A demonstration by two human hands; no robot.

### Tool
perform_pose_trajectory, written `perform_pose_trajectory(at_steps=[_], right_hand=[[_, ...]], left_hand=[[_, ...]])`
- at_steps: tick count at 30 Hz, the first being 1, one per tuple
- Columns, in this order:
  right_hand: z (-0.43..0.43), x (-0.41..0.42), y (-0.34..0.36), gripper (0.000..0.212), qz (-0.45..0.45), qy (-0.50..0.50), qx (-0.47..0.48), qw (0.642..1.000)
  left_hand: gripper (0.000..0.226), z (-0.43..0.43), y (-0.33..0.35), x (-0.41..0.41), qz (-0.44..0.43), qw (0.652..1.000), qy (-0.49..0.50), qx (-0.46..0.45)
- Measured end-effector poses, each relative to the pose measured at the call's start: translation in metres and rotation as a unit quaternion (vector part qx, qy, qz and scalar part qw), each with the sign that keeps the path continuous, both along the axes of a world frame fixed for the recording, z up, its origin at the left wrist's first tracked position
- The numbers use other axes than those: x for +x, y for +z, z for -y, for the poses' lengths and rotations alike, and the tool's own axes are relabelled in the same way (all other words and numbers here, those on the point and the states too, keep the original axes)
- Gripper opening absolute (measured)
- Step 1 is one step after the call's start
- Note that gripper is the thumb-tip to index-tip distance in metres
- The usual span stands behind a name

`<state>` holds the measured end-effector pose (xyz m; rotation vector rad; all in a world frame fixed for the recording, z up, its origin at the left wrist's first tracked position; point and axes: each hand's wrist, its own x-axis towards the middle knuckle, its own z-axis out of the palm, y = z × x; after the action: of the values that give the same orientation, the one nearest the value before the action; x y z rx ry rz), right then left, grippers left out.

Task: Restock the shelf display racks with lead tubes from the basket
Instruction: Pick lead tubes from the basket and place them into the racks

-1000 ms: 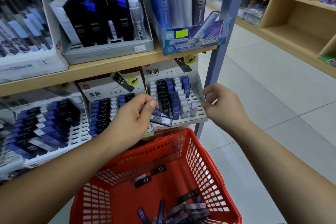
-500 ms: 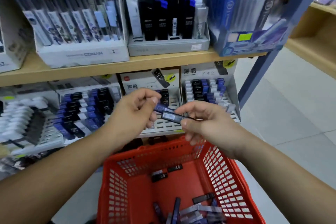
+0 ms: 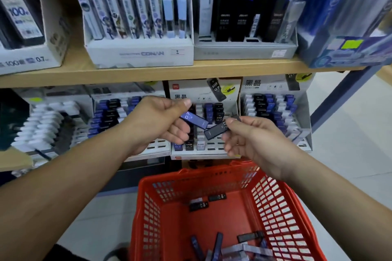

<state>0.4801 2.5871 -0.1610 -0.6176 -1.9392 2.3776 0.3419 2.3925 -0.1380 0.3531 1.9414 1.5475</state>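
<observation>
My left hand [image 3: 157, 122] pinches a blue lead tube [image 3: 194, 119] marked 0.7. My right hand [image 3: 252, 140] grips a dark lead tube [image 3: 215, 131] by its right end. Both tubes hover in front of the middle display rack [image 3: 203, 152], which holds rows of blue, black and white tubes. Below sits the red basket [image 3: 275, 207] with several loose lead tubes [image 3: 216, 246] on its floor. A second rack [image 3: 305, 131] stands to the right, another rack [image 3: 110, 116] to the left.
A wooden shelf board [image 3: 148, 72] above carries boxes of pens and leads, among them a white CONAN box [image 3: 140, 54]. A blue metal upright [image 3: 337, 99] stands at the right, with pale floor tiles [image 3: 350, 144] beyond it.
My right hand came in from the right rack and took a dark tube from the left hand's bundle. The view swung left and closer to the shelves.
</observation>
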Motion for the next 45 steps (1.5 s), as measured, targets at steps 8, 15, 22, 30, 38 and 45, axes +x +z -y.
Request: perform_pose_trajectory(at_steps=[8,15,22,30,38,45], right_hand=[[-0.004,-0.004,-0.012,0.016,0.002,-0.022,-0.009,1.000],[-0.009,-0.002,-0.018,0.009,0.016,-0.056,0.155,0.986],[-0.015,0.004,-0.012,0.021,-0.011,-0.101,0.156,0.982],[-0.024,0.001,-0.013,0.006,-0.043,-0.133,0.263,0.955],[-0.020,-0.032,-0.030,0.013,-0.033,-0.104,0.458,0.882],[-0.015,-0.053,-0.038,0.022,-0.015,-0.068,0.529,0.846]], left_hand=[[0.032,-0.006,-0.012,-0.012,-0.037,0.999,0.000,-0.013],[0.014,-0.008,-0.017,-0.015,-0.136,0.989,-0.020,-0.057],[0.011,-0.038,-0.026,-0.016,-0.321,0.936,-0.090,-0.114],[0.011,-0.067,-0.057,-0.019,-0.377,0.908,-0.099,-0.156],[0.013,-0.061,-0.055,-0.026,-0.386,0.903,-0.097,-0.161],[0.013,-0.067,-0.063,-0.023,-0.392,0.901,-0.105,-0.152]])
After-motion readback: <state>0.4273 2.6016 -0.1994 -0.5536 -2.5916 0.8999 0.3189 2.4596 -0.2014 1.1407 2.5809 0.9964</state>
